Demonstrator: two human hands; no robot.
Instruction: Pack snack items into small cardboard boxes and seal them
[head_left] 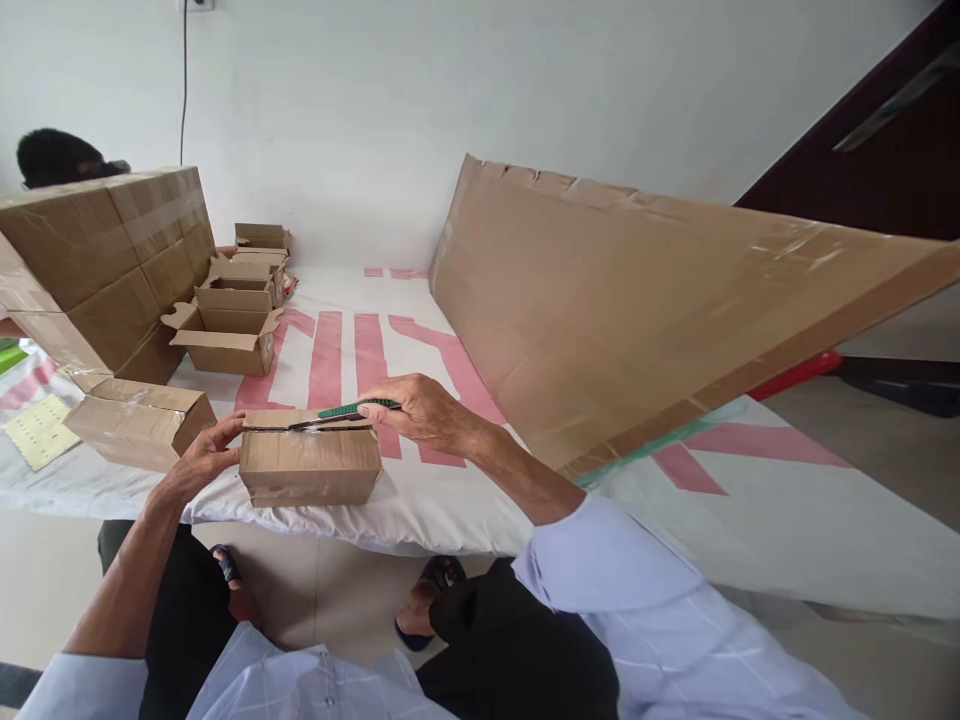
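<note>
In front of me a small cardboard box (311, 468) sits near the table's front edge, with a dark slit along the seam of its top. My left hand (201, 458) grips its left end, fingers over the upper corner and thumb against the side. A green utility knife (352, 409) is held in my right hand (416, 412), above the box's right half. Its blade points left and meets the seam near the middle of the top. Just left of my left hand lies another taped cardboard box (139, 420).
Stacked taped boxes (97, 250) rise on the left, a person's head (60, 158) behind them. Open small boxes (225, 340) line their right side. A large cardboard sheet or carton side (600, 300) slants across the right. Yellow paper (41, 430) lies far left on the white-and-pink cover (322, 350).
</note>
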